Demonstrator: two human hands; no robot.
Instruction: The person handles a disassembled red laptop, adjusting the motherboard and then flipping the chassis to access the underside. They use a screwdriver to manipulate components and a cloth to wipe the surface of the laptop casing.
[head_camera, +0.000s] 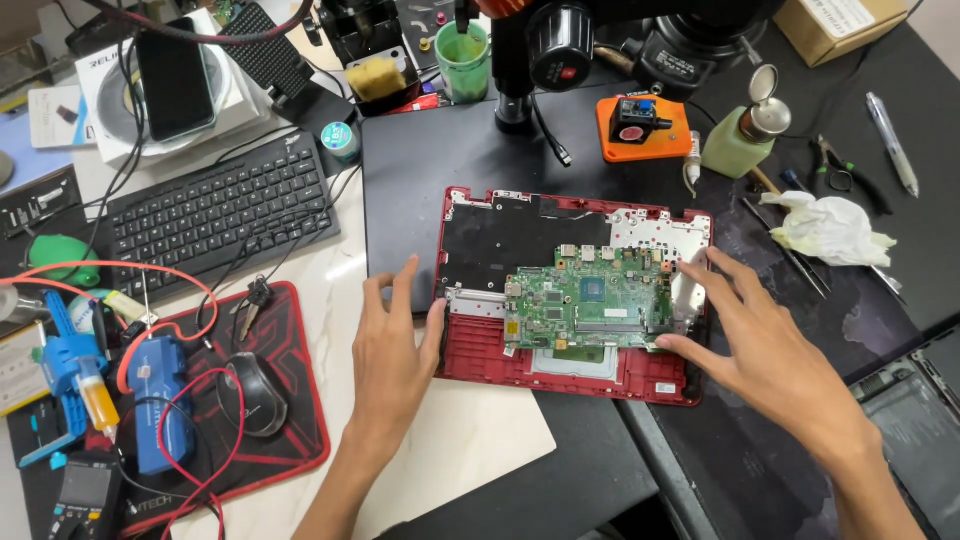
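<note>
Hands frame a red laptop shell (560, 365) lying opened on the dark desk (420, 160), a green circuit board (588, 298) seated inside it. Left hand (392, 350) rests flat at the shell's left edge, fingers (405, 285) apart, thumb touching the red rim. Right hand (765, 340) lies spread at the right edge, fingers loosely apart, thumb by the board's corner. Nearby sit a black keyboard (220, 210) and a mouse (253, 393).

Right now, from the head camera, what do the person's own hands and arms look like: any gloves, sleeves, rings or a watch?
Both the left hand and the right hand are bare: no gloves, and no rings show. The forearms are uncovered as far as the frame's lower edge, with no sleeve cuff, watch, wristband or grounding strap in view. Fingers are slender; nails look short.
</note>
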